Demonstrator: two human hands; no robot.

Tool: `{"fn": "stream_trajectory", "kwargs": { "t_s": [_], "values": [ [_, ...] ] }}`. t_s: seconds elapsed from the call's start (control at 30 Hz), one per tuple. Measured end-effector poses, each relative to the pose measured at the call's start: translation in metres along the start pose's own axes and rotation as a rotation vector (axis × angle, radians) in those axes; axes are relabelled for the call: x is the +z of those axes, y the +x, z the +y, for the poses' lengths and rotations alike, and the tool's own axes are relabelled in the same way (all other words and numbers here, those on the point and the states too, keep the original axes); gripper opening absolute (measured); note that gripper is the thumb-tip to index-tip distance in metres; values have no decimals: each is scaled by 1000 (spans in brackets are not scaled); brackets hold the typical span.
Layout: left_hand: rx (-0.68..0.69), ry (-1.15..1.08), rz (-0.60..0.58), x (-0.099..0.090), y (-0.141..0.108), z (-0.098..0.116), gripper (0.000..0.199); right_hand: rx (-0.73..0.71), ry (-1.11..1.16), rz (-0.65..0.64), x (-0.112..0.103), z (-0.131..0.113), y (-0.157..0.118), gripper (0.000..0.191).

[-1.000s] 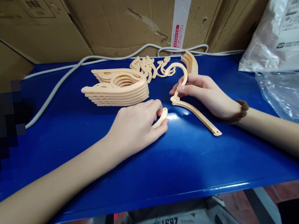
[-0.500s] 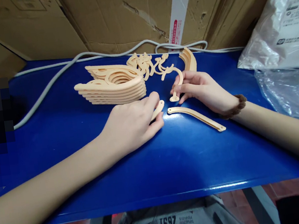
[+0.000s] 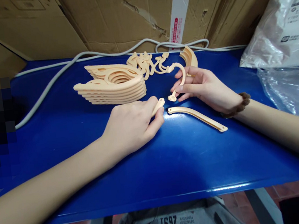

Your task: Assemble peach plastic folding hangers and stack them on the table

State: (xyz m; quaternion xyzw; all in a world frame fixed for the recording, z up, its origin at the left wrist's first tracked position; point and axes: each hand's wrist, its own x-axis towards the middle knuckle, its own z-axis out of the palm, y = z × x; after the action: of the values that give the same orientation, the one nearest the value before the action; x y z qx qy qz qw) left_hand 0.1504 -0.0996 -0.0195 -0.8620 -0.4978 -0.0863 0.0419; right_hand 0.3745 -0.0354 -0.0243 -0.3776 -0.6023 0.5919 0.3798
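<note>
Between thumb and fingers, my left hand (image 3: pixel 136 124) grips a beige hanger arm (image 3: pixel 158 105), whose holed end sticks out to the right while the rest is hidden. My right hand (image 3: pixel 199 87) pinches a beige hanger hook (image 3: pixel 182 72) by its stem, with the curve up and the flat round foot down. That foot is close to the holed end of the left-hand piece, with a small gap between them. Just below the hook, a second hanger arm (image 3: pixel 198 117) lies on the blue table (image 3: pixel 157 173), slanting down to the right.
Behind my left hand lies a stack of beige hanger pieces (image 3: pixel 111 91). Loose hooks (image 3: pixel 143 63) and a few curved arms (image 3: pixel 189 57) sit farther back. A white cable (image 3: pixel 51 88) runs along the rear, before cardboard boxes (image 3: pixel 127 16). Plastic packaging (image 3: pixel 279 38) is at right.
The hook in my right hand has tilted, its foot swinging slightly left toward the left-hand piece. The arm in my left hand has turned a little, its end rising slightly.
</note>
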Motion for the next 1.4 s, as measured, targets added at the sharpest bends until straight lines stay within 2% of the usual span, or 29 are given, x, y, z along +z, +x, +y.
{"fn": "stream_trajectory", "kwargs": {
  "t_s": [0.17, 0.43, 0.7, 0.97, 1.13, 1.4],
  "values": [
    [30, -48, 43, 1, -1, -1, 31, 21, 71, 33, -2, 0, 2, 47],
    [49, -121, 40, 5, 0, -3, 32, 5, 24, -39, -1, -4, -2, 68],
    [154, -251, 78, 9, 1, -7, 29, 1, -9, -48, -2, -3, -2, 73],
    [254, -309, 156, 11, 1, -6, 21, -16, -40, -94, -1, -4, -3, 68],
    [282, -250, 175, 14, 1, -6, 23, -21, -78, -91, 0, -4, -4, 67],
    [335, -36, 284, 13, 1, -4, 31, -19, -88, -86, -1, -3, -3, 65]
  ]
}}
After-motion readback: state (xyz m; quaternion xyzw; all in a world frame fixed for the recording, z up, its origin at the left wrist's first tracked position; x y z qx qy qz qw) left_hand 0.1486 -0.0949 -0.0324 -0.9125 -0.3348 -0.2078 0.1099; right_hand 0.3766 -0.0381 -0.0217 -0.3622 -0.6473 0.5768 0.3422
